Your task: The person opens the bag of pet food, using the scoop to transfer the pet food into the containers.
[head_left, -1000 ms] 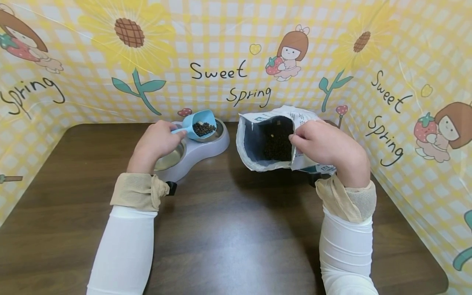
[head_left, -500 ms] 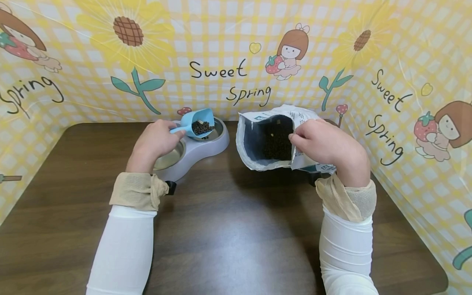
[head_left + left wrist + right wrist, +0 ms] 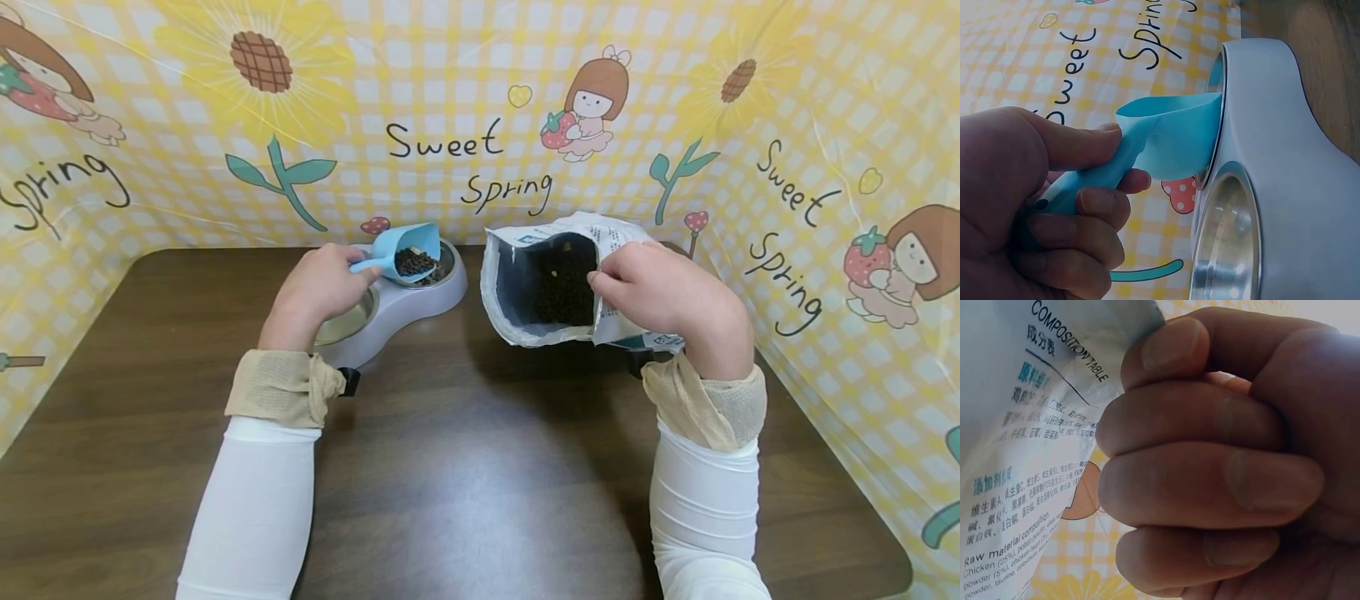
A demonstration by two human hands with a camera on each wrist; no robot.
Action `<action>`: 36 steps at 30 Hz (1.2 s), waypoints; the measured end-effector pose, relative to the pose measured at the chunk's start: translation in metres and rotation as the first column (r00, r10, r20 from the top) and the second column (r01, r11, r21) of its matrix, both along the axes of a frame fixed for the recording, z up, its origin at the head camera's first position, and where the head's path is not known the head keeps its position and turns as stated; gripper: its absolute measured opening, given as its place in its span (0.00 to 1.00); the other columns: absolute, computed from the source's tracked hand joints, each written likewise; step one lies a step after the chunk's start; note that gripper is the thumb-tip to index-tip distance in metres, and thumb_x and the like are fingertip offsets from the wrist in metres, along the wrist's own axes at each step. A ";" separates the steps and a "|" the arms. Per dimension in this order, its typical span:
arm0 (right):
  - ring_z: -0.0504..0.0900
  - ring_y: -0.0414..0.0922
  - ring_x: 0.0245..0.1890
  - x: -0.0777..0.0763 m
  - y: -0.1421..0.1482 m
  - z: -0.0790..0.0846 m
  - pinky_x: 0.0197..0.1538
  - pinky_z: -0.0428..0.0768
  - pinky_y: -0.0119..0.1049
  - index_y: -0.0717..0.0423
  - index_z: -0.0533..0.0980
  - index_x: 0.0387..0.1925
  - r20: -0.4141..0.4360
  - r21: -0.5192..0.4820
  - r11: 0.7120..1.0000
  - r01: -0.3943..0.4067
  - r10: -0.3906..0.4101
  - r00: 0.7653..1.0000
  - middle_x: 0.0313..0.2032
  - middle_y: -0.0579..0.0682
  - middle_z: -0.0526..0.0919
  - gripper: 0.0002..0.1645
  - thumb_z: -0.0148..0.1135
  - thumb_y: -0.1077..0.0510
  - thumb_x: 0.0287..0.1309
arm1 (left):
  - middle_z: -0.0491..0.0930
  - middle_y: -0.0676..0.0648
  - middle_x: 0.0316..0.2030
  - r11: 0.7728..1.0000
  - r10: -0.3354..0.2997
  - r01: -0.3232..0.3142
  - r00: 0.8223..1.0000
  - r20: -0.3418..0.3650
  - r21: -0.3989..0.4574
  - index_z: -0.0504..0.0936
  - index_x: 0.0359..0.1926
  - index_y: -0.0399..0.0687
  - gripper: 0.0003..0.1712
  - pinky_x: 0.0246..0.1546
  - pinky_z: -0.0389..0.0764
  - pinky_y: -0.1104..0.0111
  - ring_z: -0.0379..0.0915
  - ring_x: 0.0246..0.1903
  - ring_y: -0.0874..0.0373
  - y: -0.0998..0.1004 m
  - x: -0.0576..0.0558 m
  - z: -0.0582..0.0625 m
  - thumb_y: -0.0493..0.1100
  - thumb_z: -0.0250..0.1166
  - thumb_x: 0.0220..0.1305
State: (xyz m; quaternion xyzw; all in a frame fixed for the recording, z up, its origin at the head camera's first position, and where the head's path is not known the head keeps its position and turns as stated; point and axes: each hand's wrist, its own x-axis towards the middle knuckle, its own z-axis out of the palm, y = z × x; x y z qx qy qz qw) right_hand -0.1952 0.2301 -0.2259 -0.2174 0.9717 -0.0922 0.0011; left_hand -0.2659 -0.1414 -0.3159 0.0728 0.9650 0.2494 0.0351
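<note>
My left hand (image 3: 318, 283) grips the handle of a light blue scoop (image 3: 1175, 140). Dark pellets of pet food (image 3: 415, 262) lie in the scoop, which tilts over the far steel bowl (image 3: 447, 260) of a white double pet bowl (image 3: 408, 308). Some pellets show in that bowl, below the scoop's lip. The nearer steel bowl (image 3: 1229, 237) is partly covered by the left hand in the head view. On the right, my right hand (image 3: 667, 296) pinches the top edge of an open pet food bag (image 3: 491, 287), its mouth facing me and dark pellets inside.
The brown wooden table (image 3: 465, 467) runs under everything. Behind it and along both sides hangs a yellow checked cloth (image 3: 450, 75) printed with flowers and figures. A dark wrist mount (image 3: 349, 382) sits at the left cuff.
The scoop has tipped back and forth slightly over the far bowl, and pellets now show in that bowl. The right hand and the bag have stayed in place.
</note>
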 end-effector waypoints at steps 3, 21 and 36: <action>0.63 0.43 0.11 0.000 0.000 0.000 0.22 0.67 0.36 0.50 0.63 0.08 0.003 0.004 1.000 0.007 -0.007 1.000 0.11 0.43 0.58 0.29 0.49 0.56 0.68 | 0.71 0.34 0.64 1.000 -0.001 0.001 1.000 -0.003 -0.013 0.73 0.66 0.40 0.29 0.47 0.72 0.48 0.68 0.51 0.41 0.000 -0.001 0.000 0.52 0.54 0.73; 0.63 0.43 0.11 0.001 0.000 0.002 0.22 0.67 0.37 0.50 0.63 0.08 0.003 0.005 1.000 0.002 -0.002 1.000 0.11 0.43 0.58 0.29 0.48 0.56 0.68 | 0.72 0.34 0.63 0.998 -0.029 0.026 0.998 -0.048 -0.051 0.74 0.65 0.42 0.27 0.49 0.72 0.44 0.68 0.54 0.38 0.002 -0.003 -0.002 0.52 0.55 0.72; 0.62 0.43 0.11 0.000 -0.001 0.002 0.23 0.67 0.36 0.50 0.62 0.07 0.012 0.001 1.000 0.005 -0.005 1.000 0.11 0.43 0.58 0.30 0.48 0.56 0.68 | 0.71 0.32 0.64 0.996 -0.045 0.040 0.997 -0.057 -0.081 0.72 0.66 0.41 0.29 0.54 0.71 0.39 0.65 0.59 0.34 0.000 -0.007 -0.005 0.52 0.55 0.72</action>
